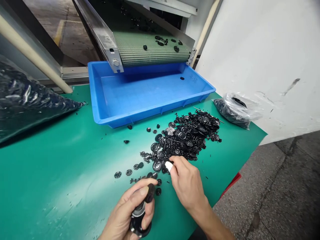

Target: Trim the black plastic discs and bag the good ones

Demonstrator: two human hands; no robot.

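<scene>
My left hand [132, 208], low in the middle, is closed round several black round plastic discs [150, 193], with a clear or grey ringed part [138, 210] among them. My right hand [186, 181] reaches to the near edge of a heap of black plastic parts [185, 135]. Its thumb has a white covering [169, 165] on the tip. The fingers of that hand are bent together at the parts, and what they grip is hidden. Loose discs [157, 165] and small wheel-like pieces [129, 172] lie on the green tabletop [62, 173] near both hands.
Beyond the heap stands a blue tray [150, 108] with one small black piece [182, 78] in it. A green conveyor belt [152, 55] carrying black parts ends over the tray. Filled plastic bags lie at left [27, 100] and right [233, 110]. The table's right edge drops to the floor.
</scene>
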